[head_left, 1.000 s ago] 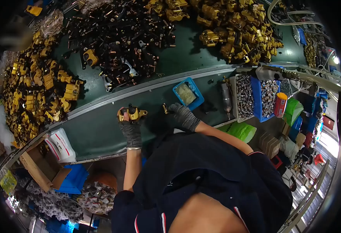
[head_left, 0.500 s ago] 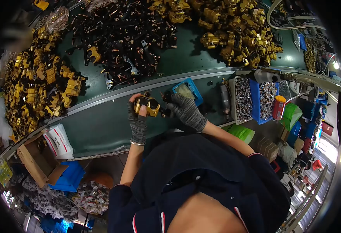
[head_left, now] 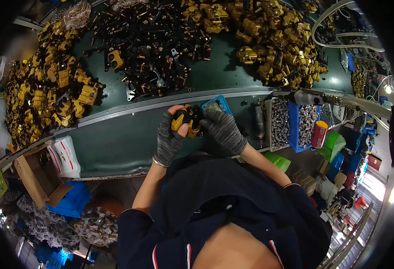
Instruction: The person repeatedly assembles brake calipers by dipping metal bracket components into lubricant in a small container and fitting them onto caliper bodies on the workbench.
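My left hand [head_left: 167, 136], in a grey fingerless glove, grips a gold brake caliper [head_left: 178, 123] above the green bench top. From the right, my gloved right hand [head_left: 225, 131] closes on a black bracket [head_left: 196, 115] pressed against the caliper. The fingers partly cover the bracket, and I cannot tell how far the two parts are joined. Just behind my right hand stands a small blue tray [head_left: 225, 103] with pale contents.
Gold calipers [head_left: 277, 45] lie heaped at the back right, with another gold pile [head_left: 44, 89] at left. Black brackets [head_left: 147, 49] are heaped between them. A power driver [head_left: 260, 121] and a blue bin [head_left: 293, 114] of small metal parts stand right. An open carton [head_left: 28, 179] sits front left.
The black bracket in my right hand has come left against the caliper. The caliper has turned in my left hand, and both hands are closer together. The view has shifted slightly.
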`<state>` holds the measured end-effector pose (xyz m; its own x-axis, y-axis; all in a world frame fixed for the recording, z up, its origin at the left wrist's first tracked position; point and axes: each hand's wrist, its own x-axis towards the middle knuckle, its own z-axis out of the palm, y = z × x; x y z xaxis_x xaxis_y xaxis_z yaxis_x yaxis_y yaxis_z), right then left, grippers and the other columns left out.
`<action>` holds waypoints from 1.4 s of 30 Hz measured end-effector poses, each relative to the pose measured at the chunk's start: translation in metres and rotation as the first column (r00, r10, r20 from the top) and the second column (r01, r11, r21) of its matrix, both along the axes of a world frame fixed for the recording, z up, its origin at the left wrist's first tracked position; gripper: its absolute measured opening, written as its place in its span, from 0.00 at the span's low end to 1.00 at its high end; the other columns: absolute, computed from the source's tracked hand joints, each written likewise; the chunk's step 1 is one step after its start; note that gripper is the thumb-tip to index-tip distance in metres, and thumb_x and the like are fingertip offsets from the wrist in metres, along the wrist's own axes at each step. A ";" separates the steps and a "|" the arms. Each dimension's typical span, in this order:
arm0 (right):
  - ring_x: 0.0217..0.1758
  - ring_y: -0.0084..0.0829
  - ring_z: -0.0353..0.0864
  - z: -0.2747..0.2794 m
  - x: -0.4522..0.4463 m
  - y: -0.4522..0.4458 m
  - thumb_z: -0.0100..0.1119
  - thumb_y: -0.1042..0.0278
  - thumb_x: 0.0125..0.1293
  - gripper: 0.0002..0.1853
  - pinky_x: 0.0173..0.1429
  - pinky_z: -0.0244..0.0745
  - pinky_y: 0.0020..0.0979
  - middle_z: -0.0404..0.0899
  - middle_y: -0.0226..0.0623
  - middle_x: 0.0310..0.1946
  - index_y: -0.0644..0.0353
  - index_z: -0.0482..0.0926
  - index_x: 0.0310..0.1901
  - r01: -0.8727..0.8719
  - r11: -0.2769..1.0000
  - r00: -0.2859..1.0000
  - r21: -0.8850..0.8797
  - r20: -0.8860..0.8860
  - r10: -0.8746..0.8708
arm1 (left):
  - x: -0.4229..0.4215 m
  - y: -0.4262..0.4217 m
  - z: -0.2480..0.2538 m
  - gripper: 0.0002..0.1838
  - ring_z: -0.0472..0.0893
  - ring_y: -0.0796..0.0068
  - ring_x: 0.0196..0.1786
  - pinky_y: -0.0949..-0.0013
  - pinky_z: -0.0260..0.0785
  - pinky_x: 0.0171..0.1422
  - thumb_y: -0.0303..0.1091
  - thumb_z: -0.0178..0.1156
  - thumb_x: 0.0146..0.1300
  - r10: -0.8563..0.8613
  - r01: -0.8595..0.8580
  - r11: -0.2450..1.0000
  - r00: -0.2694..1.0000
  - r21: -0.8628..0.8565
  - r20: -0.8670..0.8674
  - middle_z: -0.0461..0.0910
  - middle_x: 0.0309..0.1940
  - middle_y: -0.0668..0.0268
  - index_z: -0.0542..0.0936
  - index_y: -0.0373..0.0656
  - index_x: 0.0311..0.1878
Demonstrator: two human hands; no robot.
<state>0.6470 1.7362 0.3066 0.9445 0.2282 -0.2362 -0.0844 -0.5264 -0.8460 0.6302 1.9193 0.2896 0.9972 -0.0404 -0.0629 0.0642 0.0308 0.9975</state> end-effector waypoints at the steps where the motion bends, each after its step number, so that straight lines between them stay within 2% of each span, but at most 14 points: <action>1: 0.35 0.33 0.80 -0.002 -0.002 -0.001 0.63 0.70 0.58 0.13 0.41 0.75 0.30 0.80 0.43 0.32 0.68 0.77 0.43 0.018 0.999 1.000 0.031 0.002 -0.018 | 0.000 0.000 0.001 0.21 0.75 0.76 0.43 0.72 0.69 0.50 0.34 0.58 0.58 0.006 -0.006 1.000 1.000 -0.001 -0.001 0.75 0.41 0.64 0.70 0.44 0.55; 2: 0.32 0.27 0.78 -0.004 -0.004 -0.002 0.64 0.73 0.57 0.12 0.38 0.74 0.28 0.80 0.40 0.29 0.69 0.78 0.41 0.036 0.997 0.999 0.062 0.004 -0.036 | 0.000 0.000 0.002 0.21 0.75 0.76 0.44 0.72 0.69 0.50 0.34 0.58 0.58 -0.016 0.015 0.999 0.999 -0.035 -0.032 0.75 0.41 0.64 0.70 0.43 0.55; 9: 0.30 0.28 0.78 -0.015 -0.004 -0.002 0.63 0.72 0.58 0.11 0.35 0.74 0.29 0.80 0.41 0.29 0.69 0.77 0.40 0.059 0.997 0.998 0.059 -0.025 -0.057 | -0.006 -0.003 -0.005 0.21 0.74 0.74 0.46 0.70 0.68 0.53 0.32 0.59 0.57 -0.015 0.015 0.999 1.000 -0.043 0.006 0.75 0.44 0.63 0.70 0.41 0.54; 12: 0.37 0.28 0.79 -0.018 0.000 0.002 0.60 0.66 0.62 0.13 0.40 0.74 0.30 0.80 0.41 0.34 0.67 0.77 0.42 -0.006 1.000 1.000 -0.014 0.029 0.007 | -0.005 -0.002 -0.006 0.19 0.74 0.75 0.47 0.70 0.68 0.53 0.29 0.58 0.57 0.032 -0.033 0.996 0.999 -0.079 -0.020 0.74 0.44 0.63 0.70 0.40 0.54; 13: 0.37 0.28 0.79 -0.021 0.006 0.002 0.60 0.66 0.62 0.13 0.40 0.74 0.30 0.80 0.41 0.34 0.67 0.77 0.42 -0.047 0.999 0.998 0.024 0.047 0.046 | -0.003 -0.001 -0.004 0.19 0.73 0.75 0.47 0.71 0.67 0.54 0.27 0.56 0.58 0.064 -0.066 0.993 0.998 -0.096 -0.023 0.74 0.44 0.63 0.70 0.41 0.54; 15: 0.36 0.25 0.78 -0.019 0.019 0.007 0.58 0.60 0.63 0.19 0.40 0.74 0.28 0.79 0.37 0.36 0.67 0.75 0.48 0.163 0.906 0.946 0.390 -0.322 -0.032 | 0.001 -0.006 -0.002 0.20 0.72 0.77 0.47 0.72 0.66 0.54 0.27 0.54 0.60 0.172 -0.182 0.956 0.983 -0.228 -0.066 0.72 0.45 0.66 0.67 0.42 0.56; 19: 0.40 0.24 0.76 -0.045 0.025 0.016 0.58 0.55 0.63 0.24 0.43 0.73 0.27 0.78 0.35 0.40 0.68 0.73 0.51 0.227 0.729 0.916 0.646 -0.395 0.065 | 0.015 -0.005 -0.021 0.21 0.73 0.78 0.46 0.74 0.67 0.52 0.30 0.54 0.60 0.352 -0.330 0.812 0.935 -0.482 -0.046 0.71 0.46 0.67 0.65 0.44 0.57; 21: 0.41 0.24 0.76 -0.018 0.036 0.028 0.61 0.51 0.60 0.29 0.46 0.72 0.26 0.78 0.37 0.40 0.70 0.72 0.53 0.232 0.791 0.905 0.566 -0.424 0.039 | 0.020 0.002 -0.018 0.22 0.73 0.78 0.46 0.74 0.69 0.51 0.32 0.56 0.61 0.200 -0.300 0.685 0.954 -0.664 -0.225 0.71 0.45 0.68 0.65 0.44 0.57; 24: 0.41 0.24 0.76 0.006 0.042 0.041 0.61 0.51 0.60 0.28 0.46 0.72 0.26 0.79 0.38 0.40 0.69 0.73 0.52 0.222 0.820 0.875 0.528 -0.478 0.071 | 0.023 0.014 -0.012 0.25 0.75 0.74 0.48 0.70 0.71 0.53 0.36 0.58 0.60 0.168 -0.314 0.715 0.944 -0.624 -0.283 0.71 0.46 0.65 0.65 0.40 0.58; 30: 0.39 0.22 0.75 -0.013 0.058 0.057 0.60 0.53 0.61 0.23 0.45 0.71 0.25 0.79 0.33 0.38 0.66 0.76 0.49 0.083 0.911 0.947 0.405 -0.315 0.054 | 0.035 0.027 -0.021 0.25 0.77 0.73 0.45 0.69 0.73 0.51 0.38 0.58 0.61 0.187 -0.346 0.643 0.936 -0.683 -0.298 0.73 0.42 0.65 0.65 0.40 0.58; 35: 0.44 0.25 0.74 -0.002 0.060 0.064 0.61 0.50 0.60 0.26 0.49 0.70 0.26 0.78 0.35 0.42 0.63 0.75 0.52 0.216 0.931 0.944 0.294 -0.306 -0.123 | 0.041 0.024 -0.004 0.24 0.77 0.72 0.46 0.68 0.73 0.51 0.39 0.58 0.61 0.252 -0.382 0.641 0.924 -0.666 -0.287 0.72 0.44 0.63 0.65 0.39 0.57; 37: 0.40 0.25 0.77 -0.044 0.062 0.062 0.59 0.57 0.62 0.22 0.44 0.73 0.26 0.79 0.36 0.40 0.63 0.74 0.53 0.222 0.842 0.932 0.491 -0.360 -0.036 | 0.045 0.034 -0.021 0.27 0.77 0.66 0.49 0.62 0.72 0.54 0.43 0.58 0.61 0.238 -0.341 0.739 0.939 -0.581 -0.248 0.74 0.46 0.57 0.63 0.41 0.60; 41: 0.41 0.25 0.77 -0.065 0.077 0.040 0.58 0.56 0.64 0.23 0.44 0.73 0.25 0.78 0.37 0.42 0.64 0.72 0.54 0.245 0.639 0.956 0.729 -0.293 -0.032 | 0.111 0.133 -0.078 0.23 0.75 0.60 0.50 0.54 0.67 0.60 0.49 0.52 0.62 0.172 -0.312 0.532 0.950 -0.787 -0.261 0.75 0.45 0.57 0.68 0.43 0.53; 42: 0.41 0.25 0.77 -0.070 0.084 0.023 0.58 0.57 0.64 0.23 0.44 0.73 0.27 0.78 0.38 0.41 0.65 0.72 0.54 0.491 0.595 0.849 0.636 -0.501 -0.165 | 0.136 0.170 -0.071 0.25 0.74 0.58 0.52 0.49 0.62 0.65 0.54 0.47 0.63 0.141 -0.305 0.536 0.952 -0.788 -0.273 0.75 0.45 0.56 0.71 0.43 0.51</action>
